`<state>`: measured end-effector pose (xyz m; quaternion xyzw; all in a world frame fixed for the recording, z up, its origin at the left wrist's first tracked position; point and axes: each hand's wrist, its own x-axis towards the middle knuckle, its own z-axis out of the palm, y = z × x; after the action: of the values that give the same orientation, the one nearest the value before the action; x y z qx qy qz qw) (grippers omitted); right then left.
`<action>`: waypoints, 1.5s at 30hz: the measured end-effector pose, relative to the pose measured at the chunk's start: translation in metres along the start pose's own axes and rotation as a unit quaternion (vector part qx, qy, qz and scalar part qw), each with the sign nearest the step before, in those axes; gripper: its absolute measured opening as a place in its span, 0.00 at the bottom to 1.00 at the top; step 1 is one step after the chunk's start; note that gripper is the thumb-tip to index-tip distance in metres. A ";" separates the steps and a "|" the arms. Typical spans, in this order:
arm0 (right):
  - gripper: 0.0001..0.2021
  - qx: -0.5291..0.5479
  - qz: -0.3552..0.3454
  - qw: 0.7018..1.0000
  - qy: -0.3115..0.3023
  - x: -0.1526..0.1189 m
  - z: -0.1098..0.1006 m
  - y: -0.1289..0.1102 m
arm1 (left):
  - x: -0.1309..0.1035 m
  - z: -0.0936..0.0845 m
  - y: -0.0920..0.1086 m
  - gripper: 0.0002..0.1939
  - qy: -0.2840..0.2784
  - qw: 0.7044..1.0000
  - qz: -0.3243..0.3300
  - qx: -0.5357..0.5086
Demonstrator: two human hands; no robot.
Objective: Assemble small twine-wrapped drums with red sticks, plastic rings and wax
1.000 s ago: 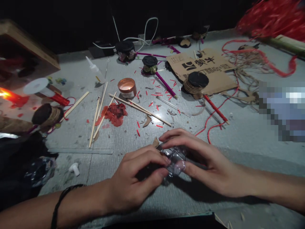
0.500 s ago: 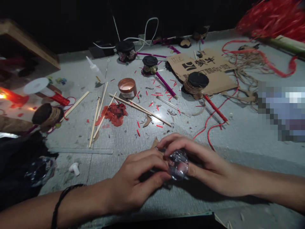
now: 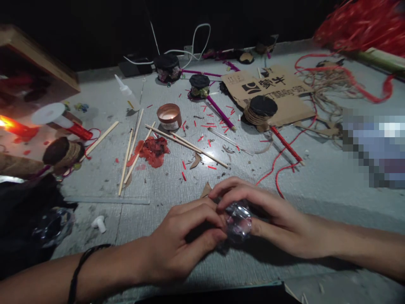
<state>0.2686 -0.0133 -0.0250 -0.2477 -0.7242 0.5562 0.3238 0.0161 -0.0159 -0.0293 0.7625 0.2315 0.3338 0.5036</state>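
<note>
Between my hands, low over the near part of the table, is a clear, shiny, rounded plastic piece (image 3: 238, 223); its exact kind is hard to make out. My left hand (image 3: 190, 236), with a dark cord round the wrist, pinches its left side between thumb and fingers. Curled over its top and right side, my right hand (image 3: 268, 215) grips it with the thumb below. The fingers cover part of the piece. A scrap of brown cardboard (image 3: 206, 190) lies just beyond my left fingertips.
A lit candle in a copper tin (image 3: 169, 117) stands mid-table, near red melted wax (image 3: 153, 151) and wooden sticks (image 3: 190, 145). Small black-topped drums on sticks (image 3: 261, 109) lie farther back, by flattened cardboard (image 3: 294, 95). Another flame (image 3: 4, 122) burns at far left.
The clear plastic piece has turned and shifted slightly between my fingers, showing more creased glints. Both hands stay in nearly the same place.
</note>
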 end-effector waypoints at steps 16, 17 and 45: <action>0.04 0.032 0.072 0.997 0.019 -0.005 0.010 -0.011 | 0.001 0.003 -0.001 0.08 0.021 0.999 0.002 -0.042; 0.05 0.024 0.066 0.997 0.024 -0.006 0.010 -0.010 | 0.001 0.004 -0.001 0.11 0.028 0.998 0.005 -0.049; 0.07 -0.182 -0.167 0.963 0.104 0.003 0.027 -0.001 | -0.011 0.010 -0.004 0.06 -0.003 0.938 0.102 0.330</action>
<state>0.2472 -0.0288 -0.0283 -0.2341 -0.8068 0.3244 0.4348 0.0159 -0.0284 -0.0390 0.9064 0.2481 0.2857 0.1877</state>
